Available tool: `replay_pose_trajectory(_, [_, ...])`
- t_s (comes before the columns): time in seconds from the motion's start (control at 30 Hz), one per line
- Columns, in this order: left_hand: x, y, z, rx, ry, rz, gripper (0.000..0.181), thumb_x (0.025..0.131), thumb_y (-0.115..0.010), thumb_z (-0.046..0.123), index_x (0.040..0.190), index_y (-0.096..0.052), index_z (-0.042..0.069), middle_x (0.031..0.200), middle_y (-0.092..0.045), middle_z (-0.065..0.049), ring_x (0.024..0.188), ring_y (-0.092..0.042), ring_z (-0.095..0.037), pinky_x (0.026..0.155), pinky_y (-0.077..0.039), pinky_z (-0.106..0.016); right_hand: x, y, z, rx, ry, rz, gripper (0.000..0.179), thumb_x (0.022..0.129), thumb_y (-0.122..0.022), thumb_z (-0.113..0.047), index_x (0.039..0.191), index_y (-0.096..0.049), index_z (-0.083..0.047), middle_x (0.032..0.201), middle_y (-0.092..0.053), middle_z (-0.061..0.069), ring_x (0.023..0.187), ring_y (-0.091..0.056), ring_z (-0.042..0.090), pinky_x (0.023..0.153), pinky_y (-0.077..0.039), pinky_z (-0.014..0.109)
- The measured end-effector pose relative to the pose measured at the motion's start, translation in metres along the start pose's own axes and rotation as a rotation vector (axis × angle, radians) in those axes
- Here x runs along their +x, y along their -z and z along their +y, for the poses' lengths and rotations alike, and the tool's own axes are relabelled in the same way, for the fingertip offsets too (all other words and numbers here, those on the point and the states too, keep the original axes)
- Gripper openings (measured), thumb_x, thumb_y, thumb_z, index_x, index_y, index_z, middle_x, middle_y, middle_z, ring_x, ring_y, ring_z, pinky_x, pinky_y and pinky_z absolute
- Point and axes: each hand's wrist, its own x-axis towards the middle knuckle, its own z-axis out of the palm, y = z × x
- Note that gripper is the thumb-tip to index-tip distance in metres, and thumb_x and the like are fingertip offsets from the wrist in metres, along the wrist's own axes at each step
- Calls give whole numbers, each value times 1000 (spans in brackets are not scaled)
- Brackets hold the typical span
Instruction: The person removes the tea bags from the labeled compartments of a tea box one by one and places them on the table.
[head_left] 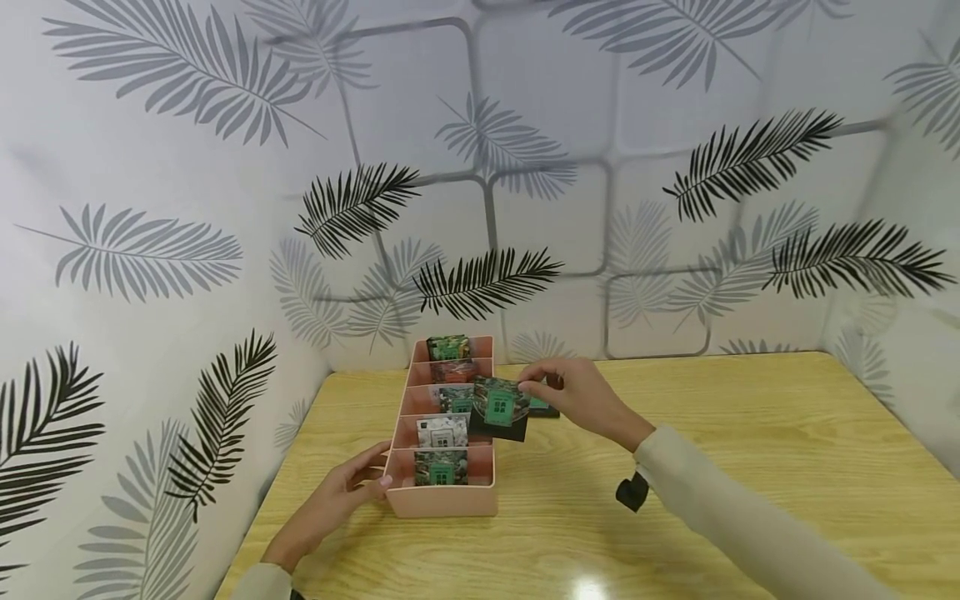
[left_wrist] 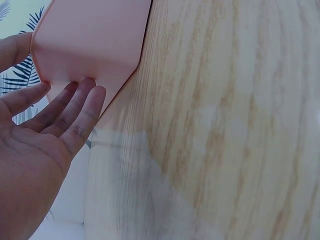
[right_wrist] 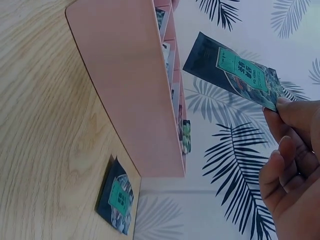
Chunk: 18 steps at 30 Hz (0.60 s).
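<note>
My right hand [head_left: 581, 396] pinches a dark sachet [head_left: 500, 406] with a green label by one corner, between thumb and fingertips. In the head view the sachet overlaps the right side of a pink divided box [head_left: 442, 502]; the right wrist view has it raised beside the box's upper edge. At the box's near left corner, my left hand [head_left: 341, 496] touches the outside with extended fingers [left_wrist: 82, 117]. Inside the box, sachets stand in separate compartments: a dark green one [head_left: 441, 469] nearest, then a white one [head_left: 442, 433], another green one [head_left: 455, 400] and a reddish one [head_left: 452, 372].
Another dark sachet [right_wrist: 118, 200] with a green label lies on the wooden table [head_left: 675, 500], close to the box's right side. A yellow-green sachet [head_left: 448, 347] fills the farthest compartment. Behind the table rises a wall [head_left: 547, 233] with a leaf pattern.
</note>
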Motion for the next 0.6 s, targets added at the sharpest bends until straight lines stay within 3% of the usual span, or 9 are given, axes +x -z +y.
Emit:
replay_pose_trajectory(0.13, [1,0,0,-1,-2,-1,57,98,-56,27,150,-32,20,142,-42,-14,123,-45,-35,92,-49,-44,-2,6,6,-2,-22,-3,11,92,-64,-33,99,-72,-29,84,-66,-8,57,-47,13,50,-40,28])
replay_pose_trajectory(0.37, [2,0,0,2,0,5,58,98,-56,28,150,-32,21,140,-43,-14,122,-46,-35,91,-49,-43,-4,16,20,15,-23,27,10,92,-64,-29,99,-72,-26,84,-67,2,60,-48,19,51,-40,29])
replay_pose_trajectory(0.6, [1,0,1,-1,5,4,59,97,-57,28,150,-32,20,140,-44,-14,123,-46,-33,91,-50,-40,-9,24,30,-27,-41,35,11,93,-63,-32,100,-71,-29,84,-66,-3,58,-46,16,50,-39,29])
